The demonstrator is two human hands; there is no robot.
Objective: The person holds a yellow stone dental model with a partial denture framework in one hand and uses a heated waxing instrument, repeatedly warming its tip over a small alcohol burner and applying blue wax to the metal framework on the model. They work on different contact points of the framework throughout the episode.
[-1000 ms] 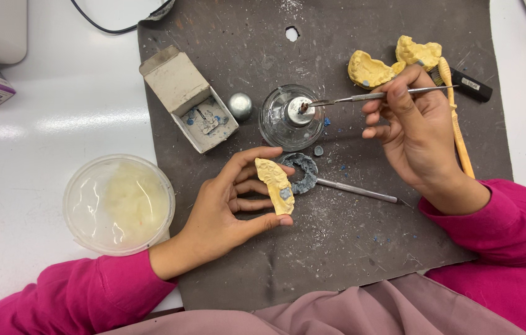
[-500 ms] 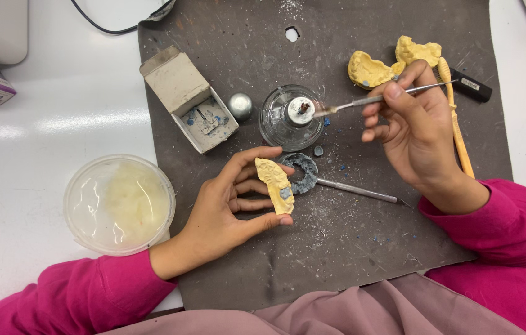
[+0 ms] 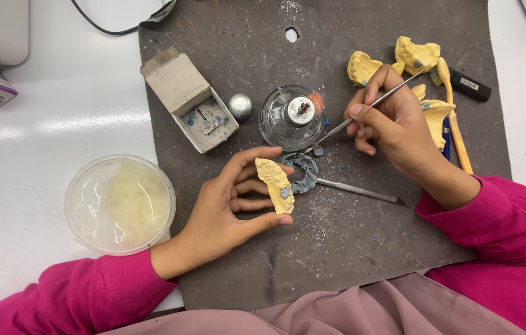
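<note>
While the left hand point(image 3: 225, 211) pinches a yellow dental cast point(image 3: 275, 185) near the mat's point(image 3: 225, 37) middle, the right hand point(image 3: 393, 124) grips a thin metal tool point(image 3: 362, 110), its tip just right of the glass burner point(image 3: 292, 116).

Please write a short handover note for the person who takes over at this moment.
Left hand: holds the yellow plaster dental cast between thumb and fingers, a blue-grey wax patch on it.
Right hand: holds the thin metal instrument, its tip near the small glass burner on the dark mat.
Done: some wax is on the cast.
Left: cannot tell how much.
</note>
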